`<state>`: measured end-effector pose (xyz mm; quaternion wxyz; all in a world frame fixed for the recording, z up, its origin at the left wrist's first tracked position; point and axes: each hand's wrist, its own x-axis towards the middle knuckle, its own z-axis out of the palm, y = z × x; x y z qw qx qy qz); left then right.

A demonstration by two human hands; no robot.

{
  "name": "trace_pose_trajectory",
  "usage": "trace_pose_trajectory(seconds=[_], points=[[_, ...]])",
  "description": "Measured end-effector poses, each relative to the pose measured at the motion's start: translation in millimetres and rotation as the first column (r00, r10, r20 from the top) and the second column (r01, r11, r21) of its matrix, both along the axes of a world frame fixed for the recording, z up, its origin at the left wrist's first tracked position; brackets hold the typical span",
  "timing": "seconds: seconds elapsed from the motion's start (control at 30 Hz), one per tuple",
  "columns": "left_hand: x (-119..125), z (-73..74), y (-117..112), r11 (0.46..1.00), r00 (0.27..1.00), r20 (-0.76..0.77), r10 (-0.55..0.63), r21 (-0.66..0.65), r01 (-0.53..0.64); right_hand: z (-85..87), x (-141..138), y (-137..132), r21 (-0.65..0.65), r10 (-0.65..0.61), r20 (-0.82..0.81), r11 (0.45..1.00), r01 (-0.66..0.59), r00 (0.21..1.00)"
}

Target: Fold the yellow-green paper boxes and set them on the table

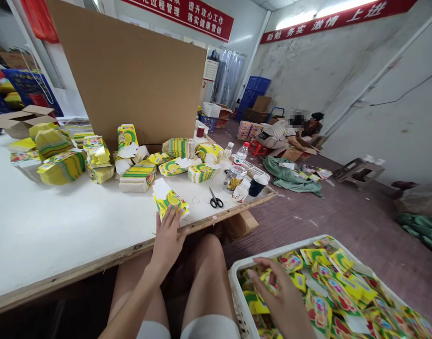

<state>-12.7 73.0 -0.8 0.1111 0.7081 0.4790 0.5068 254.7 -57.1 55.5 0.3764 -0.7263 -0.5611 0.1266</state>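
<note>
My left hand (169,231) lies with fingers stretched over a flat yellow printed carton (171,200) with a white flap, near the table's front edge. Over the white basket (239,270) at the lower right hovers my right hand (282,296), thumb and fingers apart, nothing visible between them. Many small yellow printed packets (338,289) fill that basket. Behind the left hand stand bundles of stacked flat cartons (138,176). Black-handled scissors (216,200) lie on the tabletop to the right of that hand.
A bottle with a red cap (241,153), a clear jar (235,178) and a dark cup (258,184) stand at the table's right corner. A large cardboard sheet (138,75) rises behind the bundles. Two people work by boxes farther back, near a green cloth (289,174) on the floor.
</note>
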Motion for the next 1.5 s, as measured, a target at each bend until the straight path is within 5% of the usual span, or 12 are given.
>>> trace_pose_trajectory(seconds=[0.13, 0.27, 0.37, 0.47, 0.53, 0.63, 0.73, 0.8, 0.87, 1.0, 1.23, 1.5], points=[[-12.2, -4.0, 16.0, 0.993, 1.0, 0.009, 0.01, 0.114, -0.011, -10.2, -34.4, 7.8, -0.128, 0.088, -0.225, 0.985, -0.119, 0.97], [-11.9, 5.2, -12.2, 0.962, 0.999, 0.032, -0.037, 0.272, 0.027, -14.7, -65.8, 20.7, -0.065, 0.088, -0.569, 0.986, -0.151, 0.818], [-0.6, 9.8, -46.5, 0.898, 0.975, -0.014, -0.223, 0.387, 0.211, -19.9, -78.3, 29.5, -0.023, 0.046, -0.806, 0.994, -0.109, 0.591], [14.0, 7.2, -73.8, 0.777, 0.856, -0.033, -0.515, 0.404, 0.483, -23.7, -79.8, 33.4, -0.028, 0.004, -0.91, 0.997, -0.071, 0.415], [21.3, 4.8, -82.9, 0.794, 0.796, 0.145, -0.588, 0.29, 0.534, -24.0, -78.0, 31.7, -0.03, -0.004, -0.925, 0.997, -0.064, 0.379], [26.8, 6.4, -83.5, 0.825, 0.613, 0.666, -0.424, 0.005, 0.565, -23.9, -79.5, 24.1, -0.003, 0.037, -0.934, 0.994, -0.111, 0.357], [27.4, 14.3, -77.4, 0.609, 0.295, 0.928, -0.227, -0.101, 0.787, -25.8, -87.7, 16.3, 0.024, 0.077, -0.943, 0.986, -0.163, 0.325], [26.6, 20.5, -75.3, 0.433, 0.176, 0.97, -0.166, -0.088, 0.897, -27.0, -92.8, 13.5, 0.022, 0.088, -0.941, 0.979, -0.201, 0.327], [25.9, 25.4, -75.5, 0.347, 0.11, 0.986, -0.122, -0.061, 0.936, -27.0, -94.9, 12.9, 0.018, 0.097, -0.936, 0.973, -0.229, 0.338], [26.7, 27.9, -77.3, 0.389, 0.103, 0.991, -0.089, -0.061, 0.919, -23.7, -92.3, 14.3, 0.02, 0.124, -0.898, 0.97, -0.243, 0.422], [33.3, 20.6, -77.0, 0.524, 0.254, 0.967, -0.037, -0.198, 0.828, -21.3, -93.7, 11.2, -0.04, 0.154, -0.691, 0.968, -0.25, 0.706], [38.4, 22.4, -78.5, 0.585, 0.343, 0.939, -0.034, -0.259, 0.768, -27.6, -100.1, 9.6, -0.047, 0.161, -0.701, 0.962, -0.27, 0.695]])
